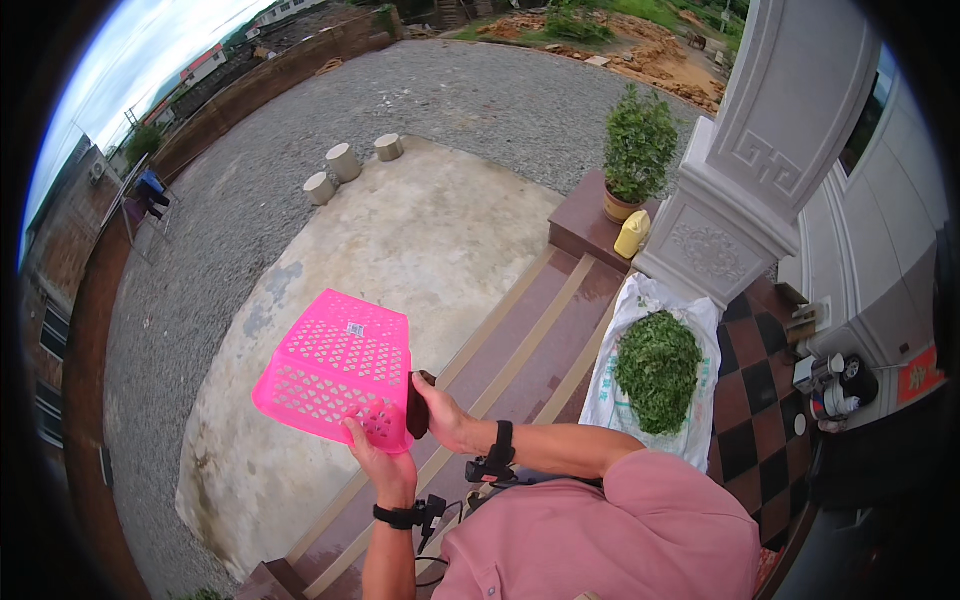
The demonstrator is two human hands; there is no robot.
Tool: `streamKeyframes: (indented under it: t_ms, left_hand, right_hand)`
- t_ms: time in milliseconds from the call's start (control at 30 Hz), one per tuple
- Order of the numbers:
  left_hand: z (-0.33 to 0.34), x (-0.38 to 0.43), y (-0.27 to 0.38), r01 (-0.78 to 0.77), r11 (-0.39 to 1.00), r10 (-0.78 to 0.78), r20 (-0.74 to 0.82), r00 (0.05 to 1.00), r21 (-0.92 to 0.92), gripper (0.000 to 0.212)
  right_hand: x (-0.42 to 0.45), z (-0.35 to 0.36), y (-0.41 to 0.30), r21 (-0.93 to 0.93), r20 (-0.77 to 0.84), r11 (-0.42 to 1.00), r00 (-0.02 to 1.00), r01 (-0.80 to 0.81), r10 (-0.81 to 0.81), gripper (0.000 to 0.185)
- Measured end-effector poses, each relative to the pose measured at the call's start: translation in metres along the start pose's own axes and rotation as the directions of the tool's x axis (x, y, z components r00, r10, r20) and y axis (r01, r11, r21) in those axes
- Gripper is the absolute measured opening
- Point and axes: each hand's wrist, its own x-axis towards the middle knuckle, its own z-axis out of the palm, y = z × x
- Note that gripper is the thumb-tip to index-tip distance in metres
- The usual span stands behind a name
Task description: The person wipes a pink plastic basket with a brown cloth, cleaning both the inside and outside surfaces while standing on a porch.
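A bright pink plastic basket [337, 360] with heart-shaped holes is held up before me, its outside and a small printed label [355, 329] facing me. My left hand [384, 463] grips its near rim; the thumb is on the outside and fingers show pink through the holes. My right hand [444, 416] is at the basket's right side, closed around a dark brown object [420, 406] that lies against the pink wall. What that object is, I cannot tell. Both wrists wear black straps with small devices.
Stone steps [517, 360] descend leftward to a concrete slab [420, 217]. Chopped green leaves [660, 371] lie on a white woven sack [600, 401] to my right. Beyond stand a yellow jug [632, 234], a potted plant [639, 150], a carved pillar [720, 225] and short concrete cylinders [343, 163].
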Motion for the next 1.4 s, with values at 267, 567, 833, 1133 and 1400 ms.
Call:
streamKeyframes:
  t_ms: [267,567,833,1133,1400]
  left_hand:
    - [0.002,0.038,0.005,0.199,0.970,-0.186,0.094,0.978,-0.144,0.061]
    - [-0.001,0.016,0.006,0.081,0.965,-0.118,0.135,0.984,0.251,0.068]
    - [-0.023,0.007,-0.028,0.257,0.855,-0.359,0.157,0.920,0.452,0.074]
    - [0.009,0.020,-0.058,0.283,0.884,-0.286,-0.048,0.957,0.371,0.043]
    - [0.030,0.127,-0.120,0.429,0.818,-0.492,0.077,0.867,0.384,0.048]
  right_hand:
    - [-0.028,0.022,0.017,-0.723,0.301,0.471,0.844,0.506,-0.444,0.069]
    - [-0.019,-0.003,-0.028,-0.784,0.491,0.087,0.699,0.615,-0.519,0.063]
    - [-0.030,-0.054,-0.001,-0.768,0.629,-0.138,0.697,0.625,-0.344,0.044]
    - [0.013,-0.086,-0.110,-0.968,0.209,0.028,0.868,0.248,-0.449,0.019]
    - [0.060,-0.064,-0.152,-0.530,0.231,0.759,0.926,0.378,-0.300,0.026]
